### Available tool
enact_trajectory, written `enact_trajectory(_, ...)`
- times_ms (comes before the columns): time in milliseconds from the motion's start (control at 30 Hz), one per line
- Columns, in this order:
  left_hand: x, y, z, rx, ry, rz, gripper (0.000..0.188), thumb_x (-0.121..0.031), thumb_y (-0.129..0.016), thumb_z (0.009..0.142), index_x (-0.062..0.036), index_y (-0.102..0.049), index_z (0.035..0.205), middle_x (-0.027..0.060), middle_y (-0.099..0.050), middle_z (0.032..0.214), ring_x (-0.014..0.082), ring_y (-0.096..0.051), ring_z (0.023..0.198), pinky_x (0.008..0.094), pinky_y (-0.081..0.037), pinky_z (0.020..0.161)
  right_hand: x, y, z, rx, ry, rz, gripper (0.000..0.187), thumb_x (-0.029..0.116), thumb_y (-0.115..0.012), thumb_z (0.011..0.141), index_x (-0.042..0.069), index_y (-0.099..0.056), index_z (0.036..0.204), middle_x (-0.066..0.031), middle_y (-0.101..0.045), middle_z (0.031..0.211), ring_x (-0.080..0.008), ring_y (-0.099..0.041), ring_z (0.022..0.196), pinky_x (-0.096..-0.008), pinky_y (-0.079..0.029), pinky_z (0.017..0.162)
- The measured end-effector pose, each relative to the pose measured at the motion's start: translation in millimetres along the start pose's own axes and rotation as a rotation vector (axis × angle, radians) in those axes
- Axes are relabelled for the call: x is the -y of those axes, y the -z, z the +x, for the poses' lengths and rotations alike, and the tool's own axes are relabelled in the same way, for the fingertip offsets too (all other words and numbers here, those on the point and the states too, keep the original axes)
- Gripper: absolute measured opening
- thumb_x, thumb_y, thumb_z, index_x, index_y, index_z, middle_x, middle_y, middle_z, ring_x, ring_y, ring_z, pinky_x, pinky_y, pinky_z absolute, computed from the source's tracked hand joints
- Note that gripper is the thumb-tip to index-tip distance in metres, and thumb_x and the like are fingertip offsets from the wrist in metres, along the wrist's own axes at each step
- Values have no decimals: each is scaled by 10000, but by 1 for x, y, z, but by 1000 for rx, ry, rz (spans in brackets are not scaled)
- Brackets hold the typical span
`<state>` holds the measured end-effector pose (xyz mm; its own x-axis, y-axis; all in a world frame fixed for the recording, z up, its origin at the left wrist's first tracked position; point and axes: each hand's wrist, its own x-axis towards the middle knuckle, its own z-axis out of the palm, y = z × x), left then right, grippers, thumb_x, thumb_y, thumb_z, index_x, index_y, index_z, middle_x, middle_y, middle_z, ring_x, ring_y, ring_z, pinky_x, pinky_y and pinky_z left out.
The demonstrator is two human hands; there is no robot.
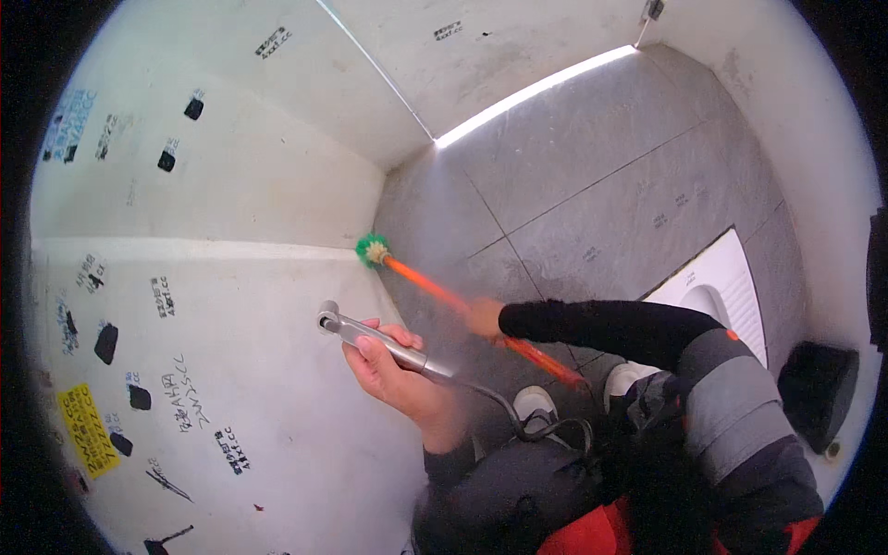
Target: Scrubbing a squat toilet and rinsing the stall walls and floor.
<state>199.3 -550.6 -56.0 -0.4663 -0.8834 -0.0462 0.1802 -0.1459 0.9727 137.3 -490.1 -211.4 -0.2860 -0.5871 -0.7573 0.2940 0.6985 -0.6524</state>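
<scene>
My left hand (402,375) is closed around a silver handheld water sprayer (377,339), its head pointing up and left toward the white wall. A dark hose (495,396) runs from the sprayer's lower end and loops over my lap. My right hand (483,317), slightly blurred, grips the orange handle of a toilet brush (425,283). The brush's green and pale bristle head touches or nearly touches the bottom of the wall, where it meets the floor. Its handle slants down to the right, past my hand.
A white squat toilet (731,277) is set in the grey tiled floor (583,176) at right. Beside my right arm stands a black bin-like object (818,393). The marked wall (231,305) is close at left. Light shows under the far panel (518,55). My white shoes (535,403) are below.
</scene>
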Motion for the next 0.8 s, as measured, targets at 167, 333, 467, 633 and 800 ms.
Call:
enact_trajectory(167,11,2,3,12,5,-1,224,-254,-339,878,-40,-405,864,35,-407,585,103,-378,527,222,-331,500,-39,15,-20,27,304,-656,282,240,-463,714,20,-544,870,-176,-584,700,-295,-585,635,-394,-468,543)
enact_trajectory(333,10,-5,0,51,51,-26,231,-258,-340,878,-36,-406,877,39,-408,583,103,-381,523,225,-333,497,1,97,1,-458,154,-795,243,197,-513,699,42,-566,879,-142,-600,748,-283,-591,697,-387,-468,573)
enact_trajectory(467,3,-2,2,36,39,-16,234,-259,-339,879,-34,-406,878,40,-407,580,101,-377,519,226,-331,495,22,131,5,-599,92,-761,189,178,-544,691,52,-597,821,-134,-601,717,-266,-599,666,-369,-475,560)
enact_trajectory(633,10,-8,0,120,66,-27,242,-266,-335,885,-35,-408,873,37,-406,587,95,-369,523,225,-333,504,-2,49,9,-430,245,-722,365,207,-548,704,132,-490,1056,-127,-597,790,-290,-586,735,-398,-474,595)
enact_trajectory(800,5,-14,-5,108,59,-38,249,-272,-332,887,-35,-407,876,36,-405,582,99,-369,521,227,-335,507,23,116,0,-375,159,-897,346,246,-524,732,152,-490,1064,-109,-601,792,-277,-588,730,-399,-473,598)
